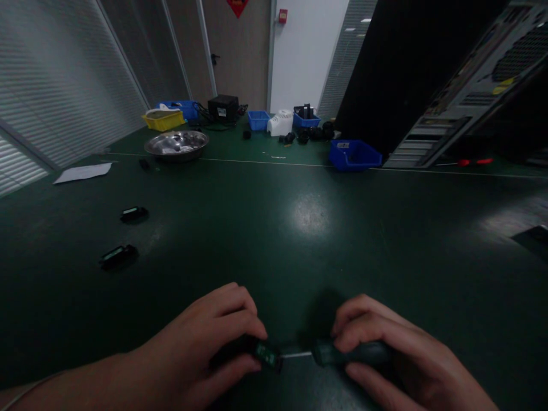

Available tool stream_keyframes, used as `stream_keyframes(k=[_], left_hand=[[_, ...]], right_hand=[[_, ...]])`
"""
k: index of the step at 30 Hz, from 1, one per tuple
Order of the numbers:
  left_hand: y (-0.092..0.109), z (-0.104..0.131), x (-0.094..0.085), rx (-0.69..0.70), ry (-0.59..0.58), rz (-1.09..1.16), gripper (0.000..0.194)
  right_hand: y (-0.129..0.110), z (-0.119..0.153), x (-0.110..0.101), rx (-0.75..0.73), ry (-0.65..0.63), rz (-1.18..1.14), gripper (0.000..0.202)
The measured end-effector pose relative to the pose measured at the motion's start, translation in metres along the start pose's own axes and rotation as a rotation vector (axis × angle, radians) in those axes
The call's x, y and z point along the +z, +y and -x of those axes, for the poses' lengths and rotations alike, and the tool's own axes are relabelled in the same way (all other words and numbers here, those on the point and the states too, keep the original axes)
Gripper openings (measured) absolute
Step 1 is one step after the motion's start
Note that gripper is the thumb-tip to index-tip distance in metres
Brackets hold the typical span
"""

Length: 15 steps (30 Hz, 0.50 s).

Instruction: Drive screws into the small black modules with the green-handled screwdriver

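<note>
My left hand pinches a small black part with a green circuit board between thumb and fingers, near the table's front edge. Across from it, my right hand is wrapped round the dark handle of a screwdriver. The thin metal shaft points left, and its tip meets the right end of the small part. Whether the tip sits in a screw is too dark to tell. Two similar black parts lie apart on the left of the table: one nearer, one farther.
A metal bowl with small pieces, a paper sheet, and a yellow bin are at the back left. A blue bin stands beside a large black cabinet. Behind are a white device and a black box.
</note>
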State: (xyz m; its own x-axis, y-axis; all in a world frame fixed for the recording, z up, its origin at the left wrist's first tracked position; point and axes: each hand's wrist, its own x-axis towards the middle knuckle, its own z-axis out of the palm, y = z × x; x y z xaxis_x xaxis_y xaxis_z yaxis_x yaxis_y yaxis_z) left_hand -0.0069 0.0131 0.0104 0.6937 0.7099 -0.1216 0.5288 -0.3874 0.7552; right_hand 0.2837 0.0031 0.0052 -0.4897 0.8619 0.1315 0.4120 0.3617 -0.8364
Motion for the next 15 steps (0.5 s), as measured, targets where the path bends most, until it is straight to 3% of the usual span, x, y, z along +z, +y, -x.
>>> stream_keyframes(k=[15], left_hand=[[0.0003,-0.0012,0.0003,-0.013,0.018,0.009,0.024]], right_hand=[[0.006,0.0019,-0.0007,0.007,0.021,-0.03,0.027]])
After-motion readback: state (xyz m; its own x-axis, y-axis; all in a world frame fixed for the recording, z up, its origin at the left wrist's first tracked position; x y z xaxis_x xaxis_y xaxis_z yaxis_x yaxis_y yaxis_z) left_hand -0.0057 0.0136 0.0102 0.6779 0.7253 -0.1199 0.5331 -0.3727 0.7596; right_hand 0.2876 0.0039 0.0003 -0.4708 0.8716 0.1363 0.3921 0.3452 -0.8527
